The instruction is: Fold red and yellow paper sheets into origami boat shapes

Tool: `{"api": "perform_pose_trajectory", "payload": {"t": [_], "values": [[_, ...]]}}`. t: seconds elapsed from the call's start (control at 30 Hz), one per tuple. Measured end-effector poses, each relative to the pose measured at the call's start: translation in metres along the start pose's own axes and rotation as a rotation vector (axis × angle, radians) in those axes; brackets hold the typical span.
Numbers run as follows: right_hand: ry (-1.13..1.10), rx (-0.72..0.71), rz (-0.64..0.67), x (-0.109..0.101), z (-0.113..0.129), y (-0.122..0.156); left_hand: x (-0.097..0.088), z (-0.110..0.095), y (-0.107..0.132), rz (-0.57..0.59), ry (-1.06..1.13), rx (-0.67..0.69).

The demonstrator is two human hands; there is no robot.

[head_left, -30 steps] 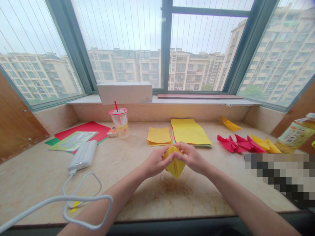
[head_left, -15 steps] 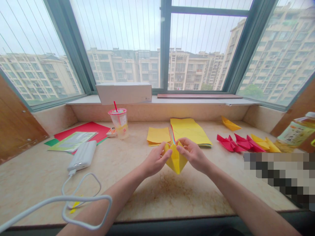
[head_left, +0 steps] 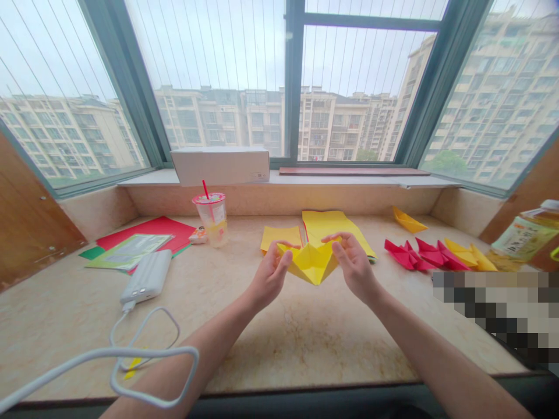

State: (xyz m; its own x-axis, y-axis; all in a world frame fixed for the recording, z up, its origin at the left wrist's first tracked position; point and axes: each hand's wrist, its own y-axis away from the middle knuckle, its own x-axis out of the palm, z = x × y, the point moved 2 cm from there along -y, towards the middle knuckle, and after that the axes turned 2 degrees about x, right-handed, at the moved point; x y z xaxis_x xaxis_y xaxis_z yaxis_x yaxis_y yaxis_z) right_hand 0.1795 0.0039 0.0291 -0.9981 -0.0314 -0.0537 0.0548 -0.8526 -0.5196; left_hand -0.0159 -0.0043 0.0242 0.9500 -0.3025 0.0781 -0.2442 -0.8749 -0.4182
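A yellow folded paper boat (head_left: pixel 311 263) hangs above the counter between my two hands, its ends spread wide and a peak standing in its middle. My left hand (head_left: pixel 271 273) pinches one end with the thumb in front. At the other end my right hand (head_left: pixel 354 265) grips the paper the same way. Just behind them lie a small stack of orange-yellow paper squares (head_left: pixel 279 234) and a larger stack of yellow paper (head_left: pixel 334 227), both partly covered by my hands.
Folded red paper shapes (head_left: pixel 406 254) and a yellow one (head_left: pixel 471 254) sit at right, near an orange paper boat (head_left: pixel 408 220) and a bottle (head_left: pixel 528 235). Leftward are a plastic cup (head_left: pixel 213 221), red paper (head_left: pixel 168 230), a power bank (head_left: pixel 147 274) and its white cable (head_left: pixel 152 354).
My hands have moved apart and slightly up, pulling the yellow paper's ends outward. Its shape has gone from a narrow, downward-pointing form to a wide boat.
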Motion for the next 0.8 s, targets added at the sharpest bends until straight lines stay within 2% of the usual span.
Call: {"api": "perform_pose_trajectory", "payload": {"t": [0.17, 0.4, 0.6, 0.8], "values": [[-0.049, 0.005, -0.048, -0.0023, 0.0015, -0.0027, -0.0022, -0.0007, 0.0002, -0.068, 0.127, 0.000], [-0.007, 0.035, -0.070, -0.0037, 0.0012, -0.0041, -0.0023, -0.0018, 0.0012, -0.081, 0.161, 0.011], [-0.077, 0.042, -0.111, -0.0059, -0.0003, -0.0052, -0.0031, -0.0014, 0.0008, -0.058, 0.244, 0.038], [-0.057, 0.057, -0.155, -0.0081, -0.0025, -0.0075, -0.0024, -0.0052, 0.0027, -0.083, 0.217, 0.052]]}}
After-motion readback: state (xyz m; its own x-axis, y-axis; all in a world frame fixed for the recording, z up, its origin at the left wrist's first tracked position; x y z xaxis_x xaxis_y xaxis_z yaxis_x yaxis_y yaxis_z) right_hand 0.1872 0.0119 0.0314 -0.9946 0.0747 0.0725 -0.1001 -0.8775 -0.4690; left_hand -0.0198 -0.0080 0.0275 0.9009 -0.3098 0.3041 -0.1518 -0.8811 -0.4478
